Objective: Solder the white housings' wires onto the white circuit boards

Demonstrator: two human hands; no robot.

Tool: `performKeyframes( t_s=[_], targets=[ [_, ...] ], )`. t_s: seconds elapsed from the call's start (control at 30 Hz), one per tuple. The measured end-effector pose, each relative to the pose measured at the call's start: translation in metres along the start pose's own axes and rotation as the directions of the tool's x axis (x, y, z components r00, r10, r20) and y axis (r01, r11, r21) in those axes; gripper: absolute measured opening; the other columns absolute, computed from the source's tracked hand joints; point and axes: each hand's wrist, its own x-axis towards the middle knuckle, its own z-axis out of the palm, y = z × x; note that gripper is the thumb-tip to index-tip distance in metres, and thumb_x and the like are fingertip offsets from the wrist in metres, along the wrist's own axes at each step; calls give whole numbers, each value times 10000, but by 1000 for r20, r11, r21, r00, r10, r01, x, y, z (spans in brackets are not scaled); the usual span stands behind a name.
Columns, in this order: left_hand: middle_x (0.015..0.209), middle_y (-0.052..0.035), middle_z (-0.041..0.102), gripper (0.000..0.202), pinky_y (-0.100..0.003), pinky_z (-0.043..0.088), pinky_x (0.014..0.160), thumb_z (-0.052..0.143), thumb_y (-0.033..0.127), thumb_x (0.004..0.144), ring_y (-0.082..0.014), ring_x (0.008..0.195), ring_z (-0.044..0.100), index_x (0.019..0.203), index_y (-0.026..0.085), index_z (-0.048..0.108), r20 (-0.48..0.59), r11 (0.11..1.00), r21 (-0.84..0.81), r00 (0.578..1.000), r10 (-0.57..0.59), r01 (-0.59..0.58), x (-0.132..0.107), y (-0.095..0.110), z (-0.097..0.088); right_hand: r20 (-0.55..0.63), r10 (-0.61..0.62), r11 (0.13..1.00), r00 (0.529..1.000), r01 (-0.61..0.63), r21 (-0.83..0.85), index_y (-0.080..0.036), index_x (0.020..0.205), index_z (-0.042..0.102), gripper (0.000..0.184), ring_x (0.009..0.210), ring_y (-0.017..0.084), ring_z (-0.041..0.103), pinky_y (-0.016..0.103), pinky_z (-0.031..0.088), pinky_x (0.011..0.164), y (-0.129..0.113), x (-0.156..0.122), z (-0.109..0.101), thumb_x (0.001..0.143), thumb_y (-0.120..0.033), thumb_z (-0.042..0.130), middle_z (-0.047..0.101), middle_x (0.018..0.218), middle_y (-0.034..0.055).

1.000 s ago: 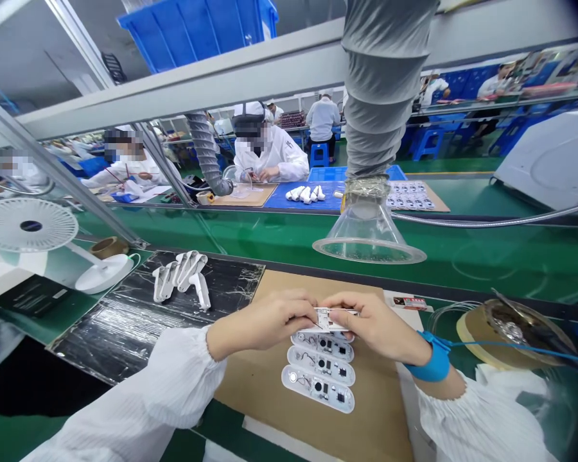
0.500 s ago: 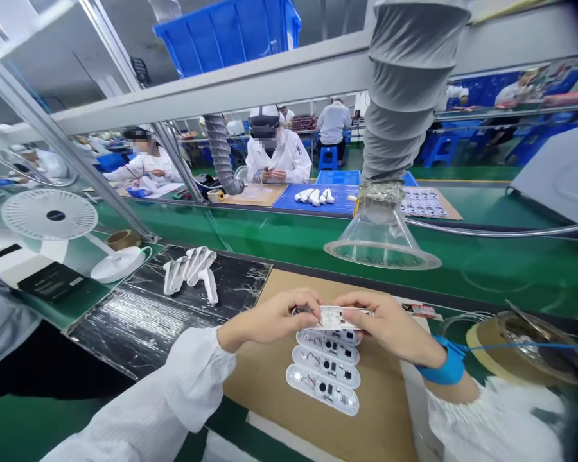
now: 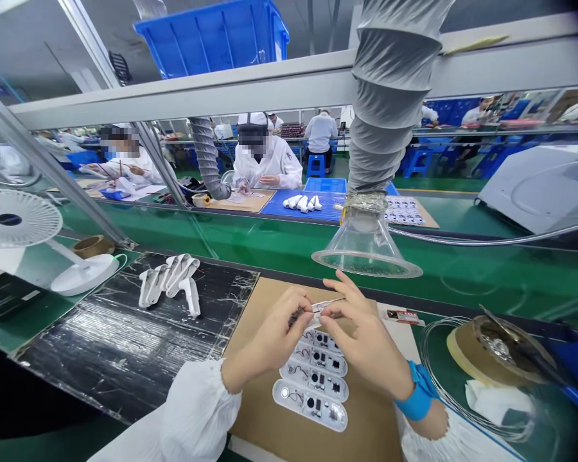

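Observation:
My left hand (image 3: 270,337) pinches a white plastic housing (image 3: 320,310), seen nearly edge-on and partly covered by the fingers. My right hand (image 3: 368,340), with a blue band (image 3: 417,391) round its wrist, has thumb and forefinger closed at the same housing while its other fingers lift away. What lies between those fingertips is too small to make out. Below the hands, several white oblong shells (image 3: 311,404) with small circuit boards and wires lie in a row on brown cardboard (image 3: 260,410).
Several white curved parts (image 3: 171,281) lie on the black sheet at left, near a white fan (image 3: 81,273). A clear extraction hood (image 3: 366,253) hangs beyond my hands. A brown tape roll (image 3: 467,350) and coiled wire are at right. Co-workers sit across the bench.
The housing has tipped from facing me to nearly edge-on. My right hand has shifted from gripping its side to a fingertip pinch with raised fingers. The view has turned slightly right.

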Motion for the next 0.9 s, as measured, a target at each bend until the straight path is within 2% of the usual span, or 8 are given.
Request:
performKeyframes(
  t_s=[0.1,0.2,0.27,0.4,0.53,0.67,0.73,0.9],
  targets=[
    [1096,-74,633,135,-337,495,892,504,225,1109,-204,1017,621,1000,221,584,-30,1000,-8,999,20,-21,-3,0,10,-11,-33,999,999,33,-42,-280,1008,815,173,1666,401,325,771,269,1319,1,1,1,1038,-346,658,643,1572,112],
    [1115,-77,639,129,-329,496,892,511,223,1106,-200,1019,624,1002,215,587,-34,1000,-8,999,19,-19,-6,-3,19,-36,-89,993,995,86,-81,-277,969,810,228,1624,385,418,773,227,1343,4,0,3,1066,-363,622,712,1479,105],
    [1097,-73,638,127,-321,497,886,517,220,1097,-193,999,619,999,209,597,-52,1000,-20,999,3,-4,-7,-7,24,-41,-98,991,994,94,-98,-280,940,800,289,1596,388,466,776,297,1320,10,-2,5,1090,-394,580,734,1445,92],
    [1057,-70,668,93,-324,508,889,575,238,1052,-193,972,635,1012,196,648,-51,993,-99,997,-62,56,-6,-18,31,-67,-86,981,994,73,-179,-301,970,793,346,1561,412,513,717,558,1158,31,-7,10,1109,-472,526,735,1446,70],
    [1010,-69,696,126,-338,518,891,626,292,1019,-200,945,661,984,183,679,10,980,-172,995,-100,100,-4,-34,33,-90,-206,932,974,168,-320,-300,1018,774,320,1473,402,617,595,696,991,56,-8,18,1111,-468,518,752,1416,63],
    [991,-66,692,124,-327,523,883,649,283,993,-199,938,666,940,177,687,27,972,-211,995,-97,101,-3,-45,33,-97,-420,835,903,342,-430,-289,1041,791,297,1327,355,738,470,728,925,76,-3,23,1115,-395,523,818,1237,64],
    [1004,-69,695,103,-321,524,889,646,256,989,-200,955,669,934,178,685,4,975,-210,997,-79,79,-3,-47,31,-87,-483,794,871,393,-464,-287,1048,803,273,1277,336,769,429,724,933,84,1,23,1106,-374,551,832,1171,61],
    [1009,-78,709,67,-288,532,860,613,165,966,-188,939,673,925,184,662,-113,985,-164,993,39,-57,-5,-64,30,-48,-472,794,881,400,-458,-281,967,832,243,1234,319,790,392,697,994,96,7,28,1061,-434,667,833,1200,77]
  ],
)
